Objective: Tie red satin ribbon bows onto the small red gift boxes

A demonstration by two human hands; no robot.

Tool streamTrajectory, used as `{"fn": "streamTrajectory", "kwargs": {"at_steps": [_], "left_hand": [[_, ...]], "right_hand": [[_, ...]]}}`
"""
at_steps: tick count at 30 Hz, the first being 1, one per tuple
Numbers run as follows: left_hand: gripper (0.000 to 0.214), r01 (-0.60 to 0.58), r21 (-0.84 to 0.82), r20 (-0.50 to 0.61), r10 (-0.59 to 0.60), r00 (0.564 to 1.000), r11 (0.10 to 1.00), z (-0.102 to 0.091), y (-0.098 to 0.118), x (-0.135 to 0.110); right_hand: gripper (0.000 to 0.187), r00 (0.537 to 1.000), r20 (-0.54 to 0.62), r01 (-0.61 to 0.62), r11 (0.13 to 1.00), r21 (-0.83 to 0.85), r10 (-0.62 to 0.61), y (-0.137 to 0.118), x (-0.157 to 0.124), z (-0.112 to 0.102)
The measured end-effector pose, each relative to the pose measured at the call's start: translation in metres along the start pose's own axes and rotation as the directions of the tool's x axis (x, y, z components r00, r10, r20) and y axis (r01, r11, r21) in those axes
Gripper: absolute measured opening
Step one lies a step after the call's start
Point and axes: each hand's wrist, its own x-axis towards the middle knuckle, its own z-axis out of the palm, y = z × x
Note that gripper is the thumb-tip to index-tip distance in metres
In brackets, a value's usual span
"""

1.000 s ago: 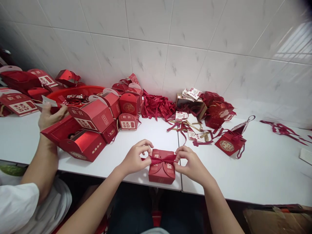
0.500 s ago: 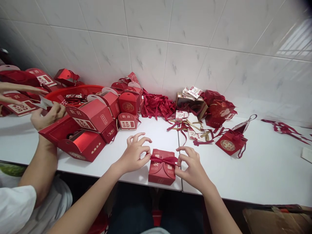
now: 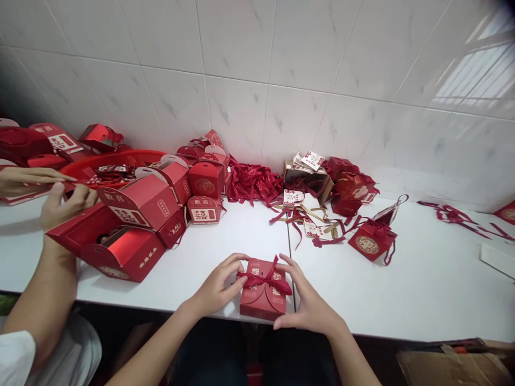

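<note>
A red gift box [image 3: 261,308] with gold lettering sits near the table's front edge, a dark red ribbon [image 3: 263,280] tied in a bow across its top. My left hand [image 3: 220,284] is curled at the box's left side, its thumb by the bow's left loop and its fingers at the back left corner. Around the right side goes my right hand [image 3: 306,303], fingers at the back right and thumb at the front right corner. The box's underside is hidden.
At left, a co-worker's hands [image 3: 68,201] work beside stacked red boxes [image 3: 140,201] and a red basin [image 3: 140,156]. Loose ribbons [image 3: 255,182] lie along the wall, with cards [image 3: 293,197] to their right. A finished-looking small red box [image 3: 370,241] stands at right.
Both my hands have let go of the bow's ends and moved onto the box's sides. The bow's right end now points up at the back. My view has shifted slightly.
</note>
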Motion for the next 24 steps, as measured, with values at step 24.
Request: {"fn": "streamTrajectory", "kwargs": {"at_steps": [24], "left_hand": [[0.033,0.537,0.328,-0.303,-0.452,0.839,0.777,0.015,-0.104,0.190]], "right_hand": [[0.073,0.309,-0.942,-0.446,0.855,-0.265,-0.131,0.058,-0.051,-0.026]]}}
